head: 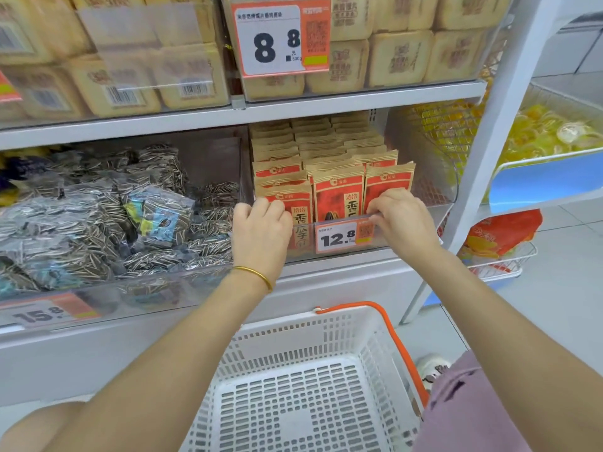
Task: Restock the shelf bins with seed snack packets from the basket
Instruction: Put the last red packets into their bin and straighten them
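Up on the shelf, the clear bin [437,190] is full of red seed packets [337,197] standing in rows. The left hand [261,230] and right hand [401,216] each grip a front packet. The white basket [293,324] sits below.

Front packets [337,197] are partly hidden by the left hand [261,223] and right hand [403,213]; the basket [277,345] is cut off at the near edge.
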Demonstrator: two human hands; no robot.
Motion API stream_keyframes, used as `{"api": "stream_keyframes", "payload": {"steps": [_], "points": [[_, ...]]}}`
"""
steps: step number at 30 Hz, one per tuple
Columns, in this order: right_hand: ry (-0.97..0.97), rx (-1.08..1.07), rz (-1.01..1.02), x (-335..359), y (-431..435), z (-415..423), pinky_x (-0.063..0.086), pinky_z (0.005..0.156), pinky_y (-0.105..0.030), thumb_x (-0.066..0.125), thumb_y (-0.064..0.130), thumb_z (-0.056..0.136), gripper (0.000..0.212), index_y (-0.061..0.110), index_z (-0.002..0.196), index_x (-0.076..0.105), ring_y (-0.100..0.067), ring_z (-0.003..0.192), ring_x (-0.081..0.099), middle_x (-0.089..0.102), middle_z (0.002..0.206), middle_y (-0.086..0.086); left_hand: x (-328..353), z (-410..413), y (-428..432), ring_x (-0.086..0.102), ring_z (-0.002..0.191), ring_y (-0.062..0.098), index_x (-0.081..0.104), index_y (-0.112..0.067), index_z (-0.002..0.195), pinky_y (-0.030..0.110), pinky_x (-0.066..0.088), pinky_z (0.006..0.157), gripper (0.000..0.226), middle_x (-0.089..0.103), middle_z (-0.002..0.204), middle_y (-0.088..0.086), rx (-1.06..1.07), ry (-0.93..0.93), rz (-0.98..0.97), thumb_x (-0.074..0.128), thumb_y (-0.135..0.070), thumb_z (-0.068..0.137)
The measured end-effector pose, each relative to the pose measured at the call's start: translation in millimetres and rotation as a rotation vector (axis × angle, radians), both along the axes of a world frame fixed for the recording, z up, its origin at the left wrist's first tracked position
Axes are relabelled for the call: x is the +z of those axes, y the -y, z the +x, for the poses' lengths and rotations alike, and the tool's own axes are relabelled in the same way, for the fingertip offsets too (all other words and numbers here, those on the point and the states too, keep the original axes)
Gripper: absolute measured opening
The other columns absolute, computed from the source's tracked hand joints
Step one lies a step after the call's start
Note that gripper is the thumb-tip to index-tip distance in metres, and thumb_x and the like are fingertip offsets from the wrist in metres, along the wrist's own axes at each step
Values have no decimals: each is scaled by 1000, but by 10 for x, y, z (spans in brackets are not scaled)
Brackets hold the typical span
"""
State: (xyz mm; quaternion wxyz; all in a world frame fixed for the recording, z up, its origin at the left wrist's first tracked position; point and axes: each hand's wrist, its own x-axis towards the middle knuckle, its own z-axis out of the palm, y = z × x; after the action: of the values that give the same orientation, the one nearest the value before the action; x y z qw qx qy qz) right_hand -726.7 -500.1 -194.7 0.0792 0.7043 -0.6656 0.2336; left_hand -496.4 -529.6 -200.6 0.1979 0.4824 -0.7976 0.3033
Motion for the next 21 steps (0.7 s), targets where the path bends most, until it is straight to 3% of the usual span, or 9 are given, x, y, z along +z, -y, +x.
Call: {"api": "stream_keyframes", "payload": {"steps": [8, 11, 12, 14, 16, 19, 21], "points": [[-12, -11, 0, -36, -72, 15, 46, 77, -43, 65, 6, 80, 12, 5, 90, 71, -36, 94, 57, 66, 93, -12, -26, 14, -63, 52, 72, 24, 63, -18, 69, 34, 25, 66, 15, 56, 72, 0, -47, 6, -10, 77, -11, 71], [-15, -56, -109, 33, -103, 85, 47, 70, -41, 62, 5, 79, 12, 6, 90, 69, -35, 88, 58, 65, 90, -10, -39, -5, -121, 53, 98, 25, 67, -17, 99, 35, 37, 78, 19, 64, 104, 5, -137, -132, -105, 64, -11, 81], [-12, -54, -182, 52, -123, 132, 47, 65, -40, 63, 5, 78, 10, 6, 87, 67, -35, 83, 58, 64, 87, -10, -30, -11, -149, 50, 115, 26, 61, -14, 117, 38, 39, 90, 31, 60, 123, 8, -145, -123, -89, 56, -15, 86], [20, -17, -276, 74, -157, 266, 45, 61, -39, 61, 5, 76, 11, 6, 87, 63, -34, 78, 55, 60, 85, -10, 3, -36, -189, 33, 137, 29, 40, -8, 140, 45, 28, 111, 53, 38, 147, 13, -87, -53, 19, 43, -24, 89], [69, 44, -305, 92, -178, 432, 43, 62, -39, 57, 4, 76, 13, 6, 88, 61, -32, 77, 54, 58, 84, -9, 49, -57, -187, 29, 140, 29, 33, -6, 143, 47, 22, 115, 61, 31, 151, 16, -34, -14, 117, 39, -28, 87], [135, 110, -342, 216, -212, 743, 43, 66, -37, 54, 4, 79, 12, 7, 89, 61, -30, 81, 55, 59, 86, -8, 179, -52, -181, 39, 135, 27, 44, -7, 138, 44, 28, 113, 58, 41, 145, 14, -65, -39, 186, 34, -23, 84], [210, 197, -380, 320, -254, 1004, 41, 68, -33, 51, 1, 81, 13, 5, 90, 60, -26, 83, 54, 59, 87, -9, 271, 105, -243, 40, 135, 26, 46, -6, 137, 41, 24, 114, 58, 43, 144, 14, -108, -111, 182, 35, -19, 82]]}}
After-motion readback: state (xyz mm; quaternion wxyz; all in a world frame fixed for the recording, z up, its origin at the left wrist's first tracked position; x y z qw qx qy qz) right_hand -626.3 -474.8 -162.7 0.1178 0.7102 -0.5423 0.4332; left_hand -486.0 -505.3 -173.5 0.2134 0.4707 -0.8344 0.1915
